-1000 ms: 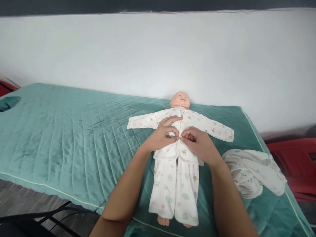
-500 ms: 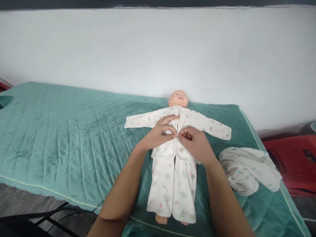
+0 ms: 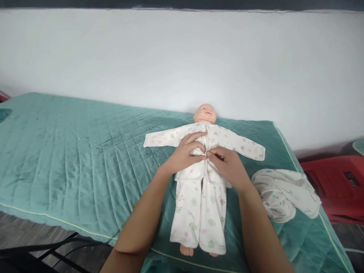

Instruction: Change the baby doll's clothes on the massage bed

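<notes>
A baby doll (image 3: 205, 113) lies on its back, dressed in a white printed jacket (image 3: 227, 137) and matching trousers (image 3: 186, 216). Its sleeves are spread to both sides, and its toes show below the trouser hems. My left hand (image 3: 187, 153) rests on the jacket front, thumb and a finger pinching the edge of the front opening. On the other side of that opening, my right hand (image 3: 226, 165) pinches the opposite edge, fingertips almost touching the left ones. Whatever fastener lies between the fingertips is too small to make out.
The doll is on a green quilted cover (image 3: 71, 163) spread over a bed-like surface against a white wall (image 3: 113, 57). A crumpled white printed cloth (image 3: 284, 193) lies to the right. Beyond the right edge stands a red plastic chair or stool (image 3: 335, 185). Dark metal bars (image 3: 42, 246) show at lower left.
Both hands stay at the jacket front with only slight finger movement. The right fingertips have drawn back a little from the left ones. The view has shifted slightly.
</notes>
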`<action>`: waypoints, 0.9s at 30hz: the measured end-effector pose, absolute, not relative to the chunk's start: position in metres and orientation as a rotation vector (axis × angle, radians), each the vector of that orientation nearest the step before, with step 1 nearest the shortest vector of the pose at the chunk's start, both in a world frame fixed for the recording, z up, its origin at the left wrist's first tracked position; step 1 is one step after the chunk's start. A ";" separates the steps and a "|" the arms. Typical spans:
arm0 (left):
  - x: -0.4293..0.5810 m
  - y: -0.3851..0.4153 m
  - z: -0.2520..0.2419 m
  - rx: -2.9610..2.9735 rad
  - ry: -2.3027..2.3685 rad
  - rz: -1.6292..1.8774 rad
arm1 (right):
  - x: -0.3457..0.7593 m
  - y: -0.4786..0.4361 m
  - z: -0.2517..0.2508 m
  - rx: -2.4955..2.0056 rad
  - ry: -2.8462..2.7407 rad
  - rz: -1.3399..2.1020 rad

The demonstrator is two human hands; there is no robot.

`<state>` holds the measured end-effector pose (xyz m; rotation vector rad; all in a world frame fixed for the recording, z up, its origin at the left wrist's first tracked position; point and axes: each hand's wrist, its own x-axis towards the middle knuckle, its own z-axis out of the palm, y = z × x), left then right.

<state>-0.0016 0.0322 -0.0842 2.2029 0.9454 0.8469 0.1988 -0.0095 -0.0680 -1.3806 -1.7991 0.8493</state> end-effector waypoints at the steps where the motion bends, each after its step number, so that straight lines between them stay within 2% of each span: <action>1: -0.002 0.031 -0.083 2.206 0.941 0.832 | 0.200 -0.011 -0.066 -1.405 -1.810 0.851; 5: -0.007 0.028 -0.078 2.231 0.875 0.736 | 0.198 -0.016 -0.064 -1.541 -1.849 0.824; 10: -0.007 0.029 -0.081 2.144 0.947 0.859 | 0.179 -0.020 -0.073 -1.679 -1.875 0.470; 13: -0.003 0.028 -0.084 2.137 1.019 0.893 | 0.171 -0.019 -0.077 -1.716 -1.869 0.389; 17: -0.004 0.027 -0.083 2.115 1.004 0.891 | 0.179 -0.011 -0.081 -1.641 -1.738 0.587; 20: -0.012 0.030 -0.081 2.025 1.027 0.915 | 0.203 0.001 -0.088 -1.489 -1.319 0.812; 23: -0.020 0.034 -0.081 1.947 1.078 1.000 | 0.229 0.014 -0.097 -1.450 -0.937 0.864; 27: -0.008 0.031 -0.084 1.923 1.146 1.109 | 0.233 0.022 -0.109 -1.488 -1.111 0.869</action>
